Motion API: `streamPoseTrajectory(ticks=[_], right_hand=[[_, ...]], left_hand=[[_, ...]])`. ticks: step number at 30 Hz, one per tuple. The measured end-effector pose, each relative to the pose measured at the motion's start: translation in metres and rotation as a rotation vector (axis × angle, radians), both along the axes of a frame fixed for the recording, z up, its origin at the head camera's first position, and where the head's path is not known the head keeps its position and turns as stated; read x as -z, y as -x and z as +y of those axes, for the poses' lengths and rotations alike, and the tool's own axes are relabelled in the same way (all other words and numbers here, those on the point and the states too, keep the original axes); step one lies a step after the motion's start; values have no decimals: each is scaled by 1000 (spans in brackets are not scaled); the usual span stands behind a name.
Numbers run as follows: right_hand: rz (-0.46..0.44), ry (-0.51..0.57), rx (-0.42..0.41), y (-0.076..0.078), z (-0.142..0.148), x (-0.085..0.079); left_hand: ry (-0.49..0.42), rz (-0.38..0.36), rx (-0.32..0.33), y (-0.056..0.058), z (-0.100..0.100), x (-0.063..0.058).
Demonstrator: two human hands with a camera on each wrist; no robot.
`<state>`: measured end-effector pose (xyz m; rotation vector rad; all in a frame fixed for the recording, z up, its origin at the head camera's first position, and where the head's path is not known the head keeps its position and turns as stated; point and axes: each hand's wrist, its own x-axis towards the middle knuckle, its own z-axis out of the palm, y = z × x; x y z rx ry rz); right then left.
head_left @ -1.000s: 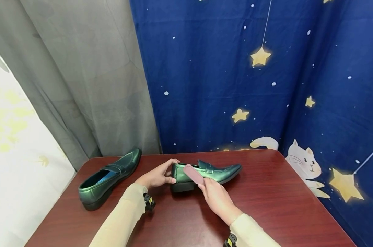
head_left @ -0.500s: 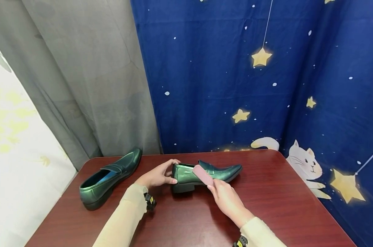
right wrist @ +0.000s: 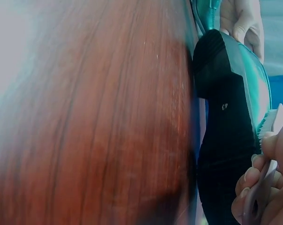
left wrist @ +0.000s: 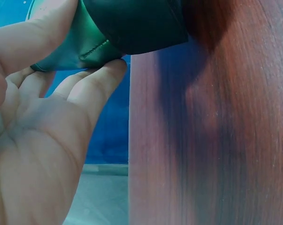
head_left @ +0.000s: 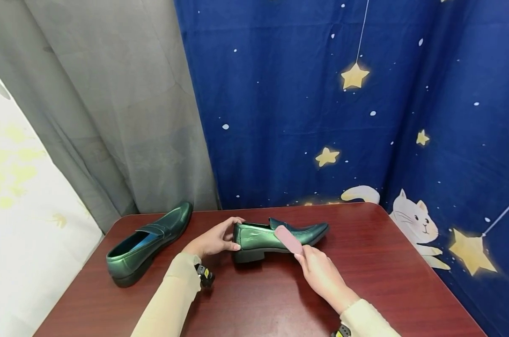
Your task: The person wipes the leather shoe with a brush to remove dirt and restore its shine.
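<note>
A dark green loafer [head_left: 254, 238] is in the middle of the head view, its toe pointing right. My left hand [head_left: 212, 239] grips its heel, thumb on the near side and fingers behind; the left wrist view shows the fingers [left wrist: 92, 84] around the heel back. With my right hand [head_left: 323, 274] I hold a pink-backed brush [head_left: 289, 239] by its handle, against the loafer's near side around mid-length. White bristles [right wrist: 265, 127] meet the green upper in the right wrist view, where the black sole [right wrist: 225, 126] also shows.
A matching green loafer [head_left: 149, 245] stands at the left of the reddish-brown table [head_left: 254, 299], toe toward the back. Behind the table hang a grey curtain [head_left: 111, 117] and a blue star-patterned curtain [head_left: 279, 117].
My right hand has moved the brush rightward along the loafer's side, from near the heel toward the toe. The left hand keeps its grip on the heel, and the loafer stays in place.
</note>
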<state>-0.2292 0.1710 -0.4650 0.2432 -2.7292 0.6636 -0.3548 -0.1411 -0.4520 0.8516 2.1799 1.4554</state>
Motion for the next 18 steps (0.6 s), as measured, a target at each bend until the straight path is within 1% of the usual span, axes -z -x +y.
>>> streamPoseTrajectory(ticks=[8,13,18], right_hand=[[-20,4,26,-2,16,0],[-35,-2,47,-3,30,0],[-65,-8,75,-2,47,-2]], left_hand=[[5,-5,-10,-1,-1,0],[20,-22,-31,-1,-1,0],[21,-23,-23,-1,-1,1]])
